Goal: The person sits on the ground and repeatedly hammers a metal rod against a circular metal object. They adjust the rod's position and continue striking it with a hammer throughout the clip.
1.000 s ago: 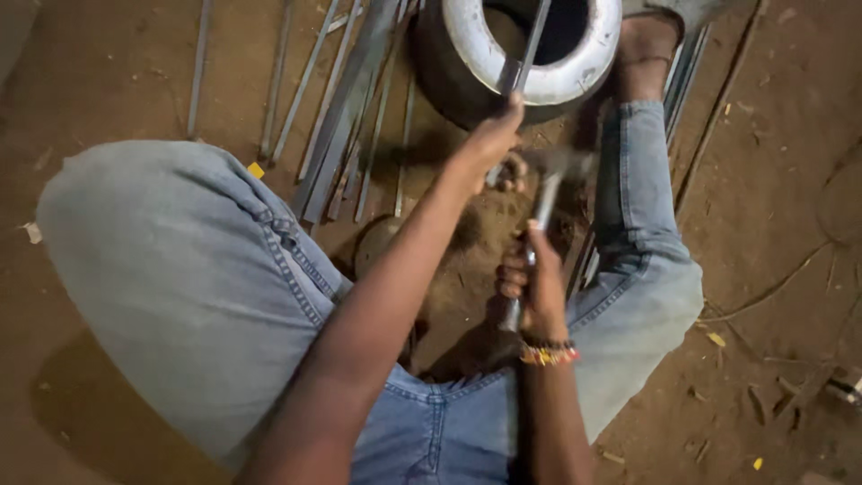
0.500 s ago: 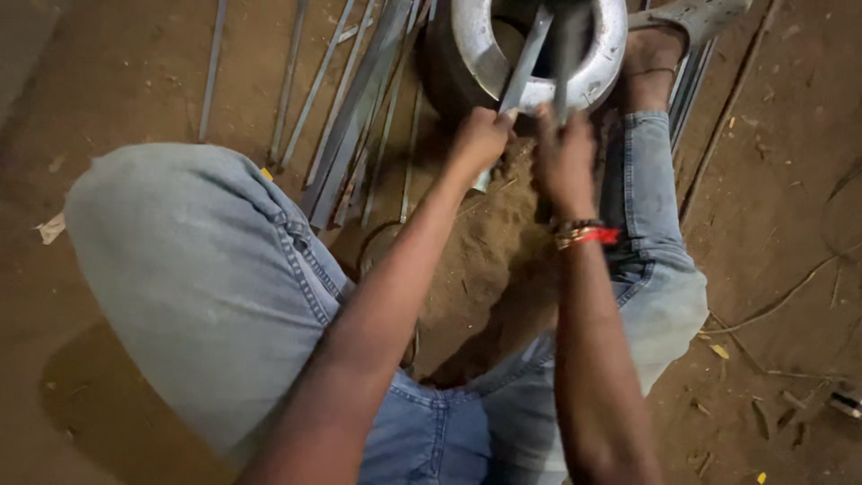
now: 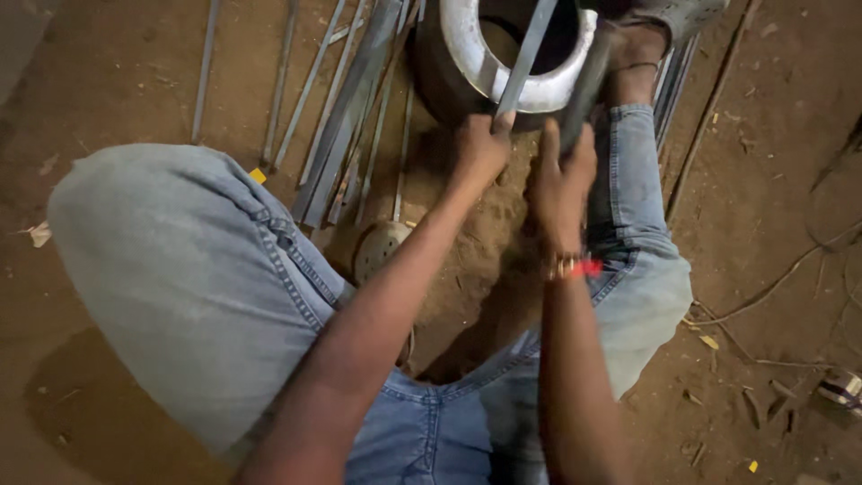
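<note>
I sit on the dirt floor in light blue jeans. My left hand [image 3: 480,148] grips a flat metal strip [image 3: 528,49] that slants up across the white rim of a round metal ring [image 3: 467,63]. My right hand [image 3: 561,175], with a red and gold bracelet at the wrist, is closed around the dark handle of a hammer [image 3: 585,85] that points up towards the ring, blurred by motion. The two hands are close together, just in front of the ring.
Several long metal strips [image 3: 346,117] lie on the floor at the left of the ring. A small round perforated disc [image 3: 382,247] rests on the sand between my legs. My foot in a sandal [image 3: 669,18] is beside the ring. Wires [image 3: 790,269] lie at the right.
My right hand with the hammer has risen from near my lap to beside the left hand at the ring. The left hand has kept its hold on the strip.
</note>
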